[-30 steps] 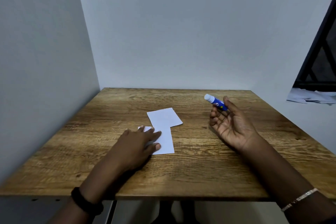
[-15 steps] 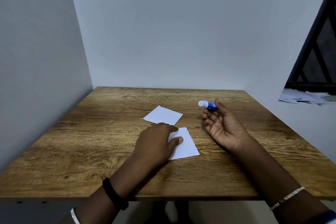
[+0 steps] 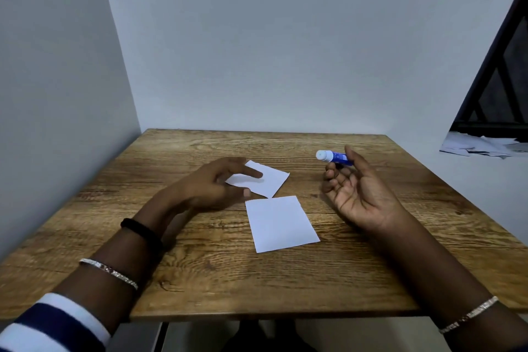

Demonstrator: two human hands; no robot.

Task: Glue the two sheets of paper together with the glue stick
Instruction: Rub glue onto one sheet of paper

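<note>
Two white sheets of paper lie flat on the wooden table. The near sheet is at the middle, untouched. The far sheet lies just behind it, their corners almost meeting. My left hand is over the far sheet's left part with fingers spread and loose; whether it touches the paper I cannot tell. My right hand is palm-up to the right of the sheets and pinches a blue glue stick with a white cap between thumb and fingertips, the cap pointing left.
Grey walls close off the table at the left and back. Beyond the table's right edge a ledge carries a heap of loose papers under a dark metal frame.
My left hand slid the near sheet to the right, let it go and moved up over the far sheet. My right hand kept the glue stick in about the same place.
</note>
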